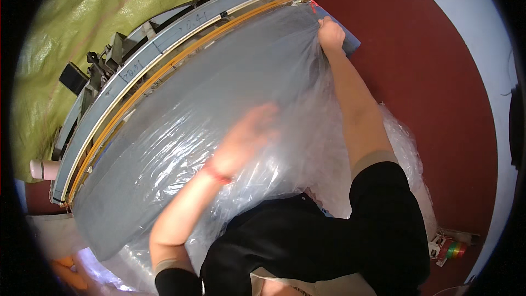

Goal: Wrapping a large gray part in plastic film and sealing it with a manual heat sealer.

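Observation:
A wide sheet of clear plastic film [181, 159] covers the grey tabletop [109, 208] and hangs in folds toward my body. At the far right corner my right hand [331, 35] is closed on a bunched edge of this film, pulling it into creases. My left hand [246, 134], with a red band at the wrist, is over the middle of the sheet. Motion smears its fingers, and whether it touches the film cannot be made out. Along the table's far side runs a long grey metal beam [181, 35] with handwritten marks, beside an orange strip [219, 30].
Behind the beam are metal brackets with a black box [73, 78] and a yellow-green woven sheet [66, 38]. A pink bottle [45, 170] stands at the left end. More film [402, 142] bulges at my right, above a red floor [433, 93] with colored rolls [455, 250].

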`<state>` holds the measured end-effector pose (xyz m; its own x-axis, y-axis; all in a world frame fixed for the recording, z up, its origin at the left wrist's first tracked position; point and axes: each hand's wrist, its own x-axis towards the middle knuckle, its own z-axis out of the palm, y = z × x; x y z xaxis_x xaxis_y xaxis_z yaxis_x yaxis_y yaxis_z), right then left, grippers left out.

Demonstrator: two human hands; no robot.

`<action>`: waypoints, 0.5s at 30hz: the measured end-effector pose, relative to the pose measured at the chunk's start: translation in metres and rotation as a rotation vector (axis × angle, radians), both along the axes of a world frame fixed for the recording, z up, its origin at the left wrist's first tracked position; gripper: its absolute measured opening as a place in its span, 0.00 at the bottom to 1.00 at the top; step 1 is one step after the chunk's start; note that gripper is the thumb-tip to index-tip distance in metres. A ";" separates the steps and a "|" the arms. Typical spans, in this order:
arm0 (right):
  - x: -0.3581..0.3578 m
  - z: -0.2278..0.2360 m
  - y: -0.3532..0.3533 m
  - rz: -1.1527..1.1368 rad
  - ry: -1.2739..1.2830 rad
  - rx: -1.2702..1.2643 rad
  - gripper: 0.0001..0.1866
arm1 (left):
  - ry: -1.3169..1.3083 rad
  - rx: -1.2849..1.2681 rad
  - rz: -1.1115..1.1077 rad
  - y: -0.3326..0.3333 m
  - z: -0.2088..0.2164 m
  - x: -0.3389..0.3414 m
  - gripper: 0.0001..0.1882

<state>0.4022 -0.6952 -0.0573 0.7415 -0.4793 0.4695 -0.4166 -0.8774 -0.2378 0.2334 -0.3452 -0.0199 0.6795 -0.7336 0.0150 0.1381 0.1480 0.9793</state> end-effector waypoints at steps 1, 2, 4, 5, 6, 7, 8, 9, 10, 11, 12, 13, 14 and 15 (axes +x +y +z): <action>0.001 -0.001 0.002 0.004 0.014 0.009 0.14 | -0.088 0.078 0.054 -0.032 -0.025 -0.006 0.30; 0.002 0.000 0.004 0.007 0.027 0.019 0.14 | -0.088 0.191 0.020 -0.056 -0.036 -0.018 0.29; 0.001 -0.001 0.001 0.019 0.025 0.029 0.14 | 0.123 0.260 -0.241 -0.072 -0.031 -0.034 0.26; -0.001 -0.003 -0.004 0.018 0.033 0.033 0.15 | 0.337 0.208 -0.471 -0.072 -0.017 -0.041 0.24; 0.001 -0.002 -0.002 0.020 0.060 0.034 0.15 | 0.261 0.150 -0.524 -0.058 -0.003 -0.053 0.19; 0.001 -0.004 -0.005 0.013 0.061 0.012 0.15 | 0.185 0.090 -0.581 -0.041 0.011 -0.060 0.15; 0.003 -0.007 -0.005 0.017 0.063 -0.007 0.15 | 0.001 -0.098 -0.550 -0.019 0.027 -0.062 0.14; 0.006 -0.009 -0.009 -0.009 0.085 -0.031 0.15 | -0.187 -0.280 -0.513 0.005 0.040 -0.065 0.14; 0.003 -0.006 -0.003 0.019 0.086 0.007 0.15 | -0.126 -0.517 -0.317 0.030 0.049 -0.074 0.11; 0.002 -0.003 -0.004 0.025 0.096 0.010 0.15 | -0.080 -0.751 -0.118 0.061 0.054 -0.089 0.09; -0.005 0.001 -0.009 0.020 0.076 0.010 0.15 | -0.093 -0.728 -0.085 0.156 0.014 -0.106 0.09; -0.008 -0.001 -0.020 -0.026 0.081 0.013 0.15 | 0.256 -0.774 0.668 0.248 -0.007 -0.158 0.15; -0.012 0.000 -0.017 -0.025 0.074 -0.072 0.16 | -0.053 -1.281 0.256 0.190 0.074 -0.120 0.22; -0.005 0.004 0.005 0.008 0.112 -0.048 0.16 | -0.120 -1.236 0.337 0.208 0.094 -0.150 0.22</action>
